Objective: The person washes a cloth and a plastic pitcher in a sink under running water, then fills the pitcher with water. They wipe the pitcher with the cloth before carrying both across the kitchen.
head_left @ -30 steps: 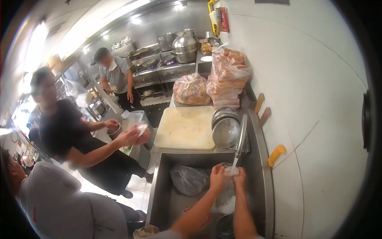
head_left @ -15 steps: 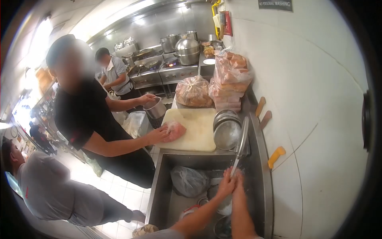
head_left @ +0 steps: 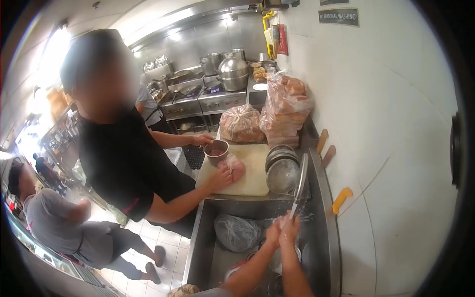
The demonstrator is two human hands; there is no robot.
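Note:
Under the faucet (head_left: 300,185), my left hand (head_left: 273,231) and my right hand (head_left: 290,230) are pressed together in the running water. Drops splash around them. Both hands are wet, and blur and overlap hide most of the fingers; I see no object between them. They are above the metal sink (head_left: 320,242), where a filled clear plastic bag (head_left: 237,232) lies to the left. Below my wrists, partly covered by my forearms, are a metal bowl (head_left: 298,253) and other dishes that I cannot make out.
Stacked metal bowls (head_left: 283,177) stand beside a white cutting board (head_left: 255,180). A co-worker (head_left: 131,163) holds a pot (head_left: 216,154) and touches bagged pink meat (head_left: 235,167). Bagged food (head_left: 287,111) is stacked behind. Knife handles (head_left: 342,199) stick up along the right wall.
My hands stay together under the water and shift slightly left in view. The co-worker has brought the pot over the board, showing meat inside. The view has shifted a little.

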